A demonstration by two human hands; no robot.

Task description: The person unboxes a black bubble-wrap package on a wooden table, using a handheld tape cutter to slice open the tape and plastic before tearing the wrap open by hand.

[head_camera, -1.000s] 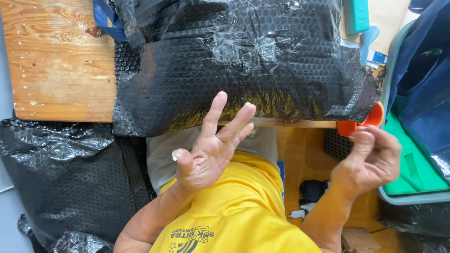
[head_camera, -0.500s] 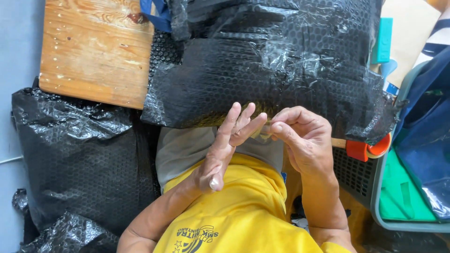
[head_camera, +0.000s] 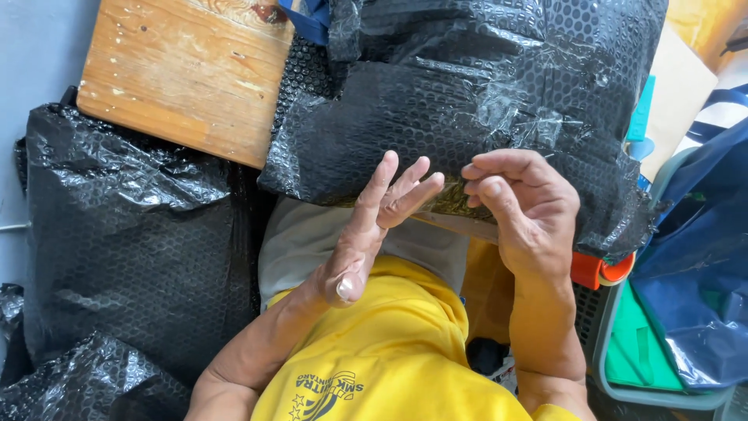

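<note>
- The left hand (head_camera: 366, 234) is raised edge-on, its fingers (head_camera: 401, 187) stretched out long and close together, holding nothing; their tips lie against the lower edge of the black bubble-wrapped parcel (head_camera: 467, 101).
- The right hand (head_camera: 530, 210) is curled, its fingers (head_camera: 487, 183) bent in narrow and pinching at that same lower edge, where a strip of clear tape (head_camera: 460, 226) runs along the wrap. Whether they actually grip the tape I cannot tell.
- The parcel lies across the person's lap, above the yellow shirt (head_camera: 389, 359), and overlaps a wooden board (head_camera: 179, 70) at upper left.
- An orange tape dispenser (head_camera: 600, 269) sits just beside the right wrist, under the parcel's right corner.
- A second black-wrapped bundle (head_camera: 125, 242) lies to the left.
- A blue bag (head_camera: 693, 257) and a green-bottomed basket (head_camera: 639, 351) are on the right.
</note>
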